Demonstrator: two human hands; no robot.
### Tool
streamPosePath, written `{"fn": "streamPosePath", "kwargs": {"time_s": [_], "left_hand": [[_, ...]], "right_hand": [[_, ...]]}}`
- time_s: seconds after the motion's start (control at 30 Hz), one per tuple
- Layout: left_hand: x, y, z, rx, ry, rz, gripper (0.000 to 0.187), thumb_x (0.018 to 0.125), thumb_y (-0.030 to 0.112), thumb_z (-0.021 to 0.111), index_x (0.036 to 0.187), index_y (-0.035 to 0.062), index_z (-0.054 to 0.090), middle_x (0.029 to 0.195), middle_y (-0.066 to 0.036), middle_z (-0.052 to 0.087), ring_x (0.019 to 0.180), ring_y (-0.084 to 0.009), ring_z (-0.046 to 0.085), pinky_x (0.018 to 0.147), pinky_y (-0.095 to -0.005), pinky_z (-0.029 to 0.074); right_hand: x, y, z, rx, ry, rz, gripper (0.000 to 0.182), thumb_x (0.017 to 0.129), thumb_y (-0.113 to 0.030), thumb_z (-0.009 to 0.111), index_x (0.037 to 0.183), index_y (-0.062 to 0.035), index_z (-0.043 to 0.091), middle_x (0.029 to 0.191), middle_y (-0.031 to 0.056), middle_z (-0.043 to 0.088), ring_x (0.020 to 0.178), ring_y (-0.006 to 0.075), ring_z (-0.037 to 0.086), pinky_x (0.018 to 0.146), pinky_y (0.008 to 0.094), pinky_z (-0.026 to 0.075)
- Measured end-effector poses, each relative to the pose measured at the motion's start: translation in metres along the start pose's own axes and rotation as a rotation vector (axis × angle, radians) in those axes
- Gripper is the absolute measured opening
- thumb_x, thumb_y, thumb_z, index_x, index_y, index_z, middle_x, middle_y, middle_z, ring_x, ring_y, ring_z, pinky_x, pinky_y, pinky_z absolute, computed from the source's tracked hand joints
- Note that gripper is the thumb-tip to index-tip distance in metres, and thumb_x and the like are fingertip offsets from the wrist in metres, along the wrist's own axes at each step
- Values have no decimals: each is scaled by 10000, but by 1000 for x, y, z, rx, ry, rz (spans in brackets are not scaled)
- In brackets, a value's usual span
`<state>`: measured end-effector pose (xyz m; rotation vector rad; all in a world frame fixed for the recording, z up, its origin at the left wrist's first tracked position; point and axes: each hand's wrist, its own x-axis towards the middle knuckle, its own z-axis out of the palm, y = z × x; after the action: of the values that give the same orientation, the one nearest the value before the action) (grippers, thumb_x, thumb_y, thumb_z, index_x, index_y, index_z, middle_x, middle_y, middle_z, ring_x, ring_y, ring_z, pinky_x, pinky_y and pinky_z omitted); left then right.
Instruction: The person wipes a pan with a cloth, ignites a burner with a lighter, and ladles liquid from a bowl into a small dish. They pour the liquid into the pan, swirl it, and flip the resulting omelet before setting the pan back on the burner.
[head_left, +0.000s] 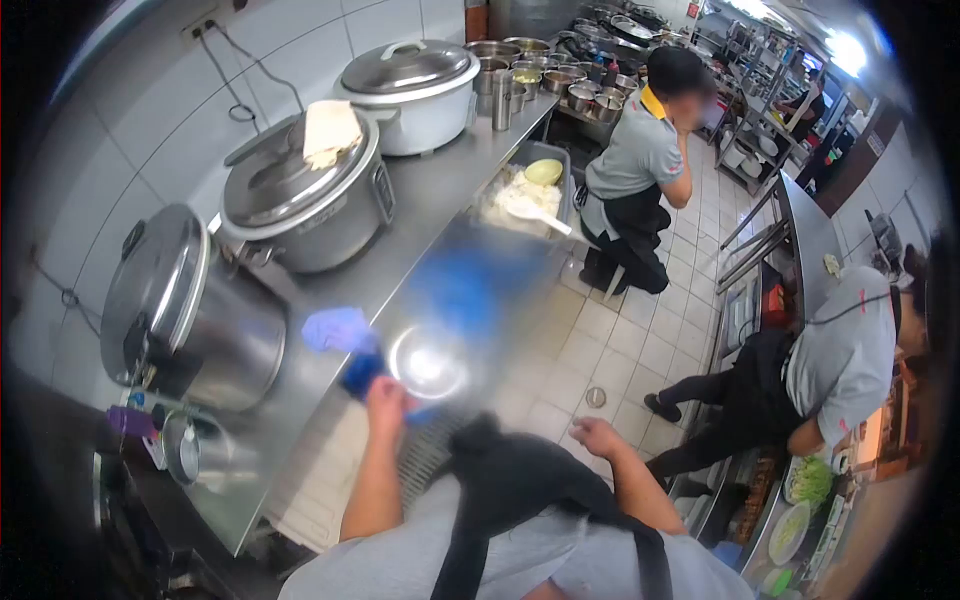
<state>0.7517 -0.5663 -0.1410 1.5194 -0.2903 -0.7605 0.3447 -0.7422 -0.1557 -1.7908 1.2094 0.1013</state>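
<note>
My left hand [387, 402] is closed at the near edge of a shiny round metal bowl [428, 362], fingers pinched at its rim. Blur from the lens covers part of the bowl and a blue patch [468, 290] beyond it. A crumpled purple cloth [337, 329] lies on the counter's edge, just past my left hand. Out over the floor, my right hand [597, 438] has its fingers curled in, with nothing visible in them. A tub of white rice [522, 200] with a white paddle [538, 215] and a pale green bowl [543, 172] stands farther along.
Along the wall, the steel counter [345, 285] carries a large steel pot [215, 320], a grey cooker [300, 215] with a folded cloth on its lid, and a white cooker [410, 100]. One co-worker [635, 160] stands ahead; another [820, 370] leans at the right-hand counter.
</note>
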Motion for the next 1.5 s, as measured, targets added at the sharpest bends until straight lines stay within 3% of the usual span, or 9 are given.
{"fn": "streamPosePath", "kwargs": {"time_s": [0.13,0.3,0.6,0.8,0.87,1.0,1.1,1.33,1.5], "left_hand": [[88,8,53,95,-84,57,74,890,84,543,886,37,486,747,-69,562,607,-148,595,570,-306,575],[155,48,138,23,-138,77,69,894,83,540,878,44,485,752,-68,571,602,-145,595,566,-304,574],[187,23,242,35,1,28,81,882,101,560,896,64,490,764,-74,586,593,-162,602,521,-294,551],[186,42,299,11,2,-59,82,881,94,553,909,66,480,769,-83,592,591,-172,611,521,-298,559],[190,44,306,29,27,-77,75,886,96,550,904,55,490,768,-90,597,592,-172,615,527,-297,566],[222,52,310,-3,30,-19,77,893,106,552,901,48,502,771,-88,601,604,-165,616,535,-291,566],[244,79,326,-83,106,-21,82,900,116,550,900,48,503,767,-81,603,617,-153,617,545,-283,566],[305,85,334,-31,13,3,80,900,108,547,909,39,505,766,-63,589,615,-145,614,554,-278,568],[355,48,348,104,-54,64,83,882,91,573,910,40,514,799,-41,583,647,-119,590,568,-284,566]], "right_hand": [[16,56,-30,203,124,119,398,869,-261,596,1164,5,566,893,113,656,732,189,630,630,320,499],[29,93,-62,583,139,413,359,864,-197,583,1142,30,580,875,91,663,658,160,608,539,288,478],[162,133,-212,197,118,254,418,866,-227,605,1178,46,551,889,125,653,772,184,619,682,311,490],[236,77,-323,-120,175,100,430,868,-252,589,1190,30,550,896,137,657,778,176,622,683,305,493],[257,62,-339,223,222,63,402,855,-283,583,1128,12,598,866,177,664,770,264,635,728,353,490],[291,38,-345,327,228,-13,366,868,-221,576,1115,48,580,762,122,647,669,183,596,653,316,478],[316,44,-338,342,68,44,419,858,-239,613,1184,15,545,886,99,651,745,172,615,628,297,485],[344,-18,-345,292,48,-85,380,866,-237,585,1129,38,572,786,117,651,719,173,623,695,304,485],[385,-90,-365,301,-18,-266,374,890,-220,574,1176,21,552,968,113,631,825,150,612,741,295,488]]}}
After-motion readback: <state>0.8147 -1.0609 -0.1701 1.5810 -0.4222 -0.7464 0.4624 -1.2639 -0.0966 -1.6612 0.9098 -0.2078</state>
